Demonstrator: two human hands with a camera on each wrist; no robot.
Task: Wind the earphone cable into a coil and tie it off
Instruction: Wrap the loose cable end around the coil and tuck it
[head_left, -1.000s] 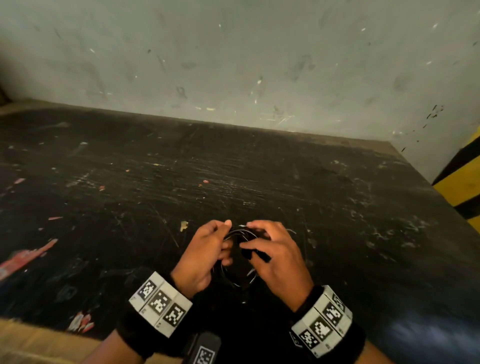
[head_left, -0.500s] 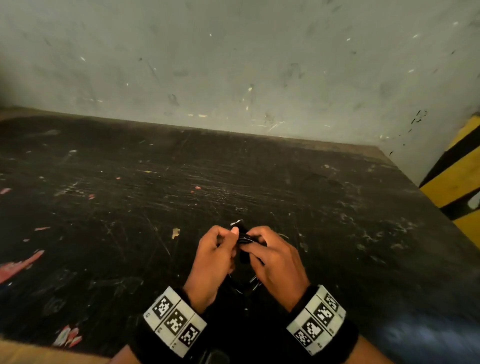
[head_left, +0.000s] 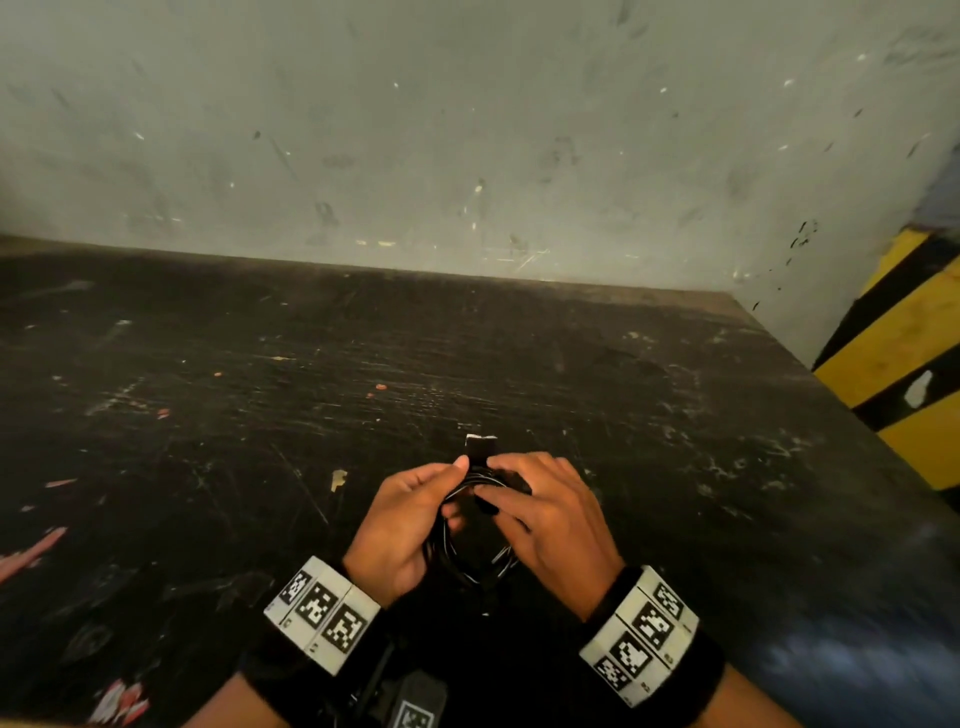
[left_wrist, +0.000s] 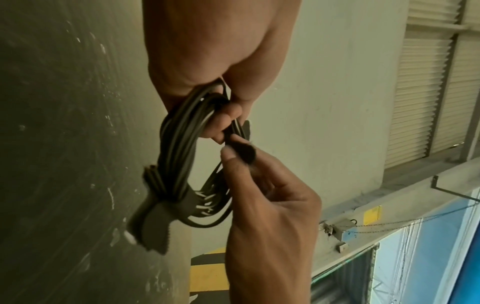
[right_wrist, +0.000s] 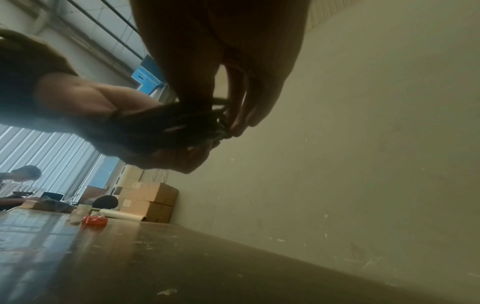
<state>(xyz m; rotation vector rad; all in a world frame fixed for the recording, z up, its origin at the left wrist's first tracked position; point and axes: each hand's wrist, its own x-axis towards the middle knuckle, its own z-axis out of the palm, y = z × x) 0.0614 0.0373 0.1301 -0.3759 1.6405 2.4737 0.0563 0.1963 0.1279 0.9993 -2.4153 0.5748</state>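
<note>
The black earphone cable coil (head_left: 467, 561) hangs between both hands above the dark table (head_left: 260, 415). My left hand (head_left: 441, 483) grips the coil's near side, its fingers curled round the strands (left_wrist: 223, 115). A grey tie strap (left_wrist: 166, 201) is wrapped round the coil's far end. Its white-tipped tail (head_left: 480, 446) sticks up past my fingertips. My right hand (head_left: 519, 478) pinches a black fuzzy strap piece (left_wrist: 242, 151) between thumb and forefinger, right beside the left fingers. In the right wrist view both hands (right_wrist: 233, 115) are dark and the coil (right_wrist: 182, 127) is mostly hidden.
A scuffed grey wall (head_left: 467, 156) rises at the table's far edge. A yellow-and-black striped post (head_left: 904, 364) stands at the right. Far along the table lie a red object (right_wrist: 94, 221), cardboard boxes (right_wrist: 150, 197) and a seated person (right_wrist: 23, 174).
My hands have drawn closer together and squeezed the open ring of cable into a narrower bundle. The strap's white-tipped tail now stands up beyond my fingertips.
</note>
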